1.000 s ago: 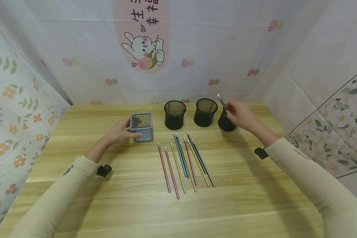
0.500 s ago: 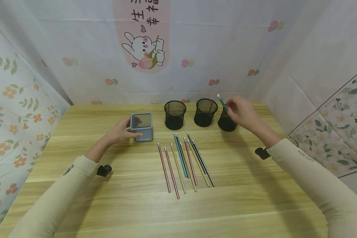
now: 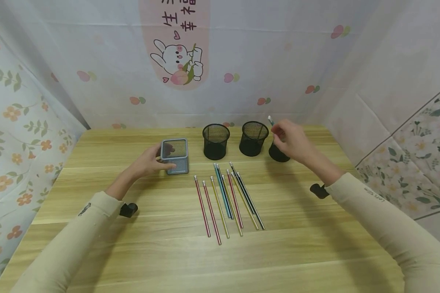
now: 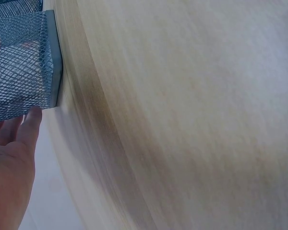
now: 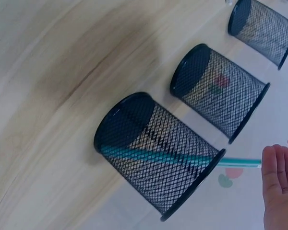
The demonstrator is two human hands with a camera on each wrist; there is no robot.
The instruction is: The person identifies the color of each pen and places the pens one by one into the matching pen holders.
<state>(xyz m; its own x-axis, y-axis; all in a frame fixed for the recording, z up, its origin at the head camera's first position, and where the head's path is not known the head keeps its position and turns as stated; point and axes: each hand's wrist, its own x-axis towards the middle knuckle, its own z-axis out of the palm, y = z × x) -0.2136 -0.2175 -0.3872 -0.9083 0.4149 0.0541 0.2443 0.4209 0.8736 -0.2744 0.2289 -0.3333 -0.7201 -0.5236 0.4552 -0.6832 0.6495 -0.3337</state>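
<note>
Right hand (image 3: 293, 140) has shifted slightly left over the teal pencil (image 5: 240, 162), which leans inside the rightmost black cup (image 3: 278, 155); cannot tell whether its fingers grip it. Left hand (image 3: 146, 162) grasps the gray mesh holder (image 3: 181, 166), thumb in front. Surface (image 3: 278, 252): pale wood grain, bearing two more black cups (image 3: 215, 151) and loosely fanned pencils (image 3: 234, 199). Room: white curtain (image 3: 278, 49) behind, printed rabbit (image 3: 176, 59) and fruit; floral panels (image 3: 11, 154) both sides.
</note>
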